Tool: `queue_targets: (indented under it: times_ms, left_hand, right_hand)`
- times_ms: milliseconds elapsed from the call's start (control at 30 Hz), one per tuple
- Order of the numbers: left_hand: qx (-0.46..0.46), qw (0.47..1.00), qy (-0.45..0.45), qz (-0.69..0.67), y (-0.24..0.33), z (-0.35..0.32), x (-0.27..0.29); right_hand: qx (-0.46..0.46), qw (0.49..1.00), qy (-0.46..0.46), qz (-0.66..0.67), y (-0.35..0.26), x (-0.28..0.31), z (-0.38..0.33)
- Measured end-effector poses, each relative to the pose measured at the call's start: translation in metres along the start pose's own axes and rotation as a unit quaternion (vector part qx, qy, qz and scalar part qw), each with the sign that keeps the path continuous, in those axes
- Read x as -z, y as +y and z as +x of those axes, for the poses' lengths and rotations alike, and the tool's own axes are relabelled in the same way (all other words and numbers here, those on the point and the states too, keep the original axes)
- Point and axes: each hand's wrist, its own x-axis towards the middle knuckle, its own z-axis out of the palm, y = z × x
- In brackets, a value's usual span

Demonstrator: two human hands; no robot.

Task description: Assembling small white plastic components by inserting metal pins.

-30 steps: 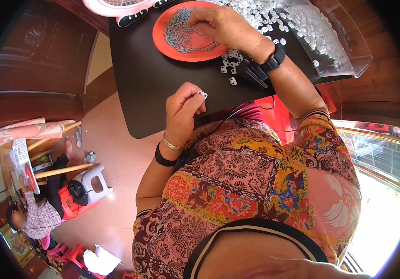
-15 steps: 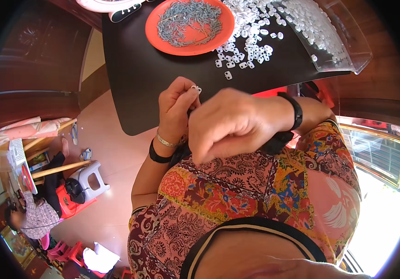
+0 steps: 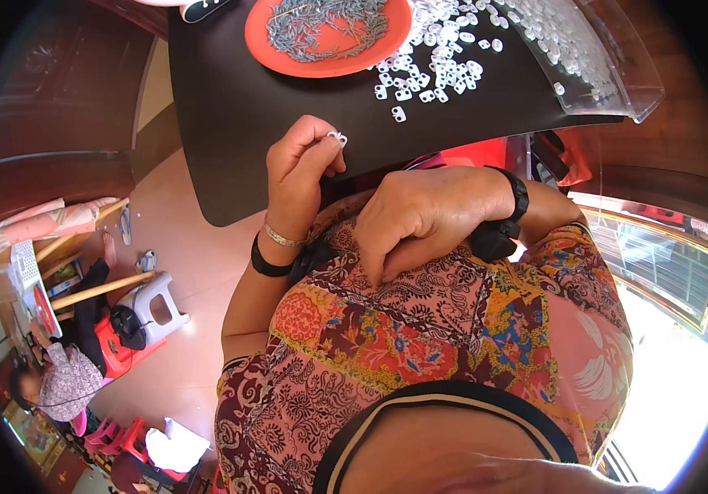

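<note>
My left hand (image 3: 300, 160) is closed at the near edge of the black table (image 3: 239, 140), pinching a small white plastic piece with holes (image 3: 336, 138) between thumb and forefinger. To the right, my right hand (image 3: 428, 218) hangs in front of the patterned shirt, its fingers curled together and pointing down. Whatever it holds, if anything, is hidden. Farther back an orange-red plate (image 3: 267, 62) carries many thin grey metal pins or screws (image 3: 329, 25). Beside it lies a loose pile of similar white pieces (image 3: 448, 70), one of them (image 3: 398, 114) nearest me.
A clear plastic tray (image 3: 629, 103) with many white pieces lies tipped at the table's right. A shoe (image 3: 199, 8) is at the far left. Red material (image 3: 485, 154) shows below the table edge. On the left, another person (image 3: 70, 379) sits by a grey stool (image 3: 160, 309).
My hands have drawn apart: the right has moved down and away from the left, uncovering more of the left wrist. The left still pinches the white piece. The whole view has shifted slightly.
</note>
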Motion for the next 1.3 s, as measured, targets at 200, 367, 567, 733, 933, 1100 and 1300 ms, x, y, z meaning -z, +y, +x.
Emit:
queue_targets:
  times_ms: [200, 367, 567, 733, 933, 1100, 1300]
  left_hand:
    - [0.002, 1.000, 0.007, -0.011, 0.002, -0.002, 0.004]
    - [-0.026, 0.999, -0.013, 0.014, -0.003, -0.002, 0.007]
    - [-0.024, 0.999, -0.040, 0.007, -0.005, -0.001, 0.007]
    - [-0.009, 0.999, -0.037, -0.008, -0.006, -0.001, 0.006]
    - [-0.004, 0.999, -0.035, 0.003, 0.000, -0.005, 0.011]
    - [-0.006, 0.999, -0.035, 0.012, 0.001, -0.005, 0.010]
    - [-0.003, 0.999, -0.031, 0.026, 0.002, -0.006, 0.009]
  right_hand:
    - [-0.095, 0.954, 0.259, -0.118, -0.016, 0.013, 0.000]
    - [-0.068, 0.890, 0.433, -0.128, 0.006, 0.025, -0.002]
    - [-0.107, 0.894, 0.411, -0.142, 0.015, 0.026, -0.001]
    - [-0.117, 0.896, 0.405, -0.137, 0.016, 0.024, -0.001]
    - [-0.103, 0.893, 0.425, -0.109, 0.014, 0.018, 0.004]
    - [-0.110, 0.896, 0.418, -0.105, 0.013, 0.017, 0.006]
    - [-0.103, 0.895, 0.416, -0.125, 0.015, 0.016, 0.006]
